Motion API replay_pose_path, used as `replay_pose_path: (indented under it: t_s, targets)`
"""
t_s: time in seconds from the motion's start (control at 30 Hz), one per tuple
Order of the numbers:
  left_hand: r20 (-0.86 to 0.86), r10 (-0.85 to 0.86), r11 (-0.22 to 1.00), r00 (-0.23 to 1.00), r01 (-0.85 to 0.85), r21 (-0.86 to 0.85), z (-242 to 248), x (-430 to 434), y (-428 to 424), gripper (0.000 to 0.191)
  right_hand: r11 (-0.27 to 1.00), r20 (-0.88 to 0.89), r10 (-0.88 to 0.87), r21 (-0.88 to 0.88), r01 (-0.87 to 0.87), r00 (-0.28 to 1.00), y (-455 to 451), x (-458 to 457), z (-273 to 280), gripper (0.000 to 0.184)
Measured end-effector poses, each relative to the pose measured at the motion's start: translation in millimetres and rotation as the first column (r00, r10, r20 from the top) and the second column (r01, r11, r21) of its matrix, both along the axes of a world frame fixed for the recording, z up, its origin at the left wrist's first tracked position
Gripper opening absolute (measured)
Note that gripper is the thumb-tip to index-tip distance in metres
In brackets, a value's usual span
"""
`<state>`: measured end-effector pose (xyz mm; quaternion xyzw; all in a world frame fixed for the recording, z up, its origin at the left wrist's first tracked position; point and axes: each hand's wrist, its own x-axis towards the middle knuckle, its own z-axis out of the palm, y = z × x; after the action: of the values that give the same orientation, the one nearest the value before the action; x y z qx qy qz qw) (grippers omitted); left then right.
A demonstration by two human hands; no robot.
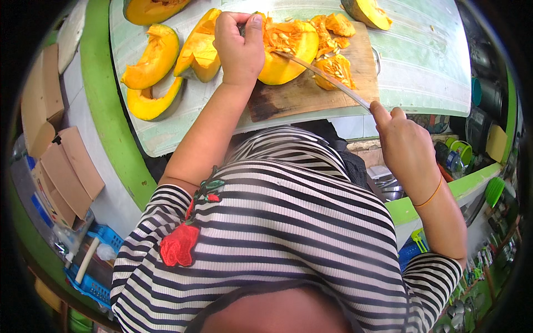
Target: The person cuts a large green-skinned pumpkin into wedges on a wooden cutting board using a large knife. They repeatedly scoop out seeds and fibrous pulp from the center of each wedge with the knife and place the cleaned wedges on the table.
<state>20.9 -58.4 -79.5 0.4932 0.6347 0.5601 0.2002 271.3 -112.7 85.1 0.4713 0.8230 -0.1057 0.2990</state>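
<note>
My left hand (241, 48) grips the left end of a seeded pumpkin wedge (291, 68), which rests on a wooden cutting board (291, 98). In my right hand (402, 145) is a long knife (329, 79), its tip against the seedy flesh of that wedge. Scooped-out pumpkin pulp with seeds (335, 70) lies on the board to the right of the wedge. Several hollowed pumpkin pieces, among them a curved wedge (156, 62) and a thicker wedge (200, 52), lie left of my left hand.
The board lies on a pale green table (424, 75). Another pumpkin piece (368, 14) is at its back, and a large one (154, 10) at the back left. Open cardboard boxes (68, 175) and a blue basket (93, 287) stand at the left, kitchenware at the right.
</note>
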Motion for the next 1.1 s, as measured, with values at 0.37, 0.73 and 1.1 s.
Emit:
replay_pose_path:
  t_s: [0.37, 0.73, 1.1]
  targets:
    - [0.066, -0.019, 1.000, 0.998, 0.019, 0.011, 2, 4, 5, 0.018, 0.991, -0.202, -0.135, -0.034, 0.131, 0.970, -22, 8, -15, 0.019]
    - [0.064, 0.025, 1.000, 0.998, -0.025, -0.011, 6, 6, -6, 0.017, 0.928, -0.366, -0.344, -0.276, 0.252, 0.865, -34, 28, 13, 0.041]
    - [0.142, 0.037, 0.996, 0.989, -0.026, -0.081, 7, 7, -11, 0.015, 0.893, -0.311, -0.435, -0.268, 0.360, 0.845, -53, 18, -5, 0.046]
